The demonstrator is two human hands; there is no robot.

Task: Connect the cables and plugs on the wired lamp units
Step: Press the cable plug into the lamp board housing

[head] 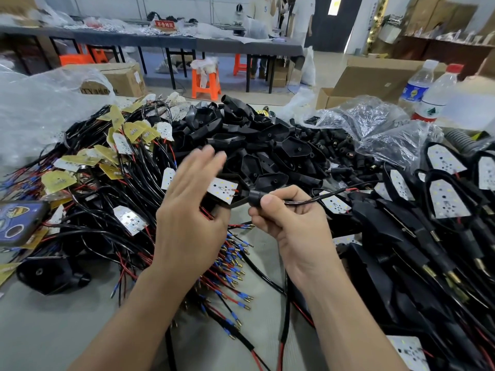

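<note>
The grey table (53,330) carries three big heaps: loose wired boards (107,162) on the left, black housings (254,140) in the middle and assembled lamps (442,183) on the right. Above the bare patch between them, the right hand (289,223) has its fingers curled round a thin black cable (316,198), thumb tip against a stubby black collar (254,198) threaded on it. The cable ends in a small white lamp board (223,190), which hangs in the air just past the collar. The left hand (192,210) is beside the board with fingers straight and spread, blurred, and seems to hold nothing. The unit looks very light. The cable is limp and will sag and tangle with its neighbours, so it is best gripped close to the collar, as it is now. The board is stiff but thin, with fine red and black leads soldered on, so take it by its edges and never pull on the leads. The brass-tipped plugs (233,263) below are tiny and probably slippery, so pinch them by their blue sleeves.
</note>
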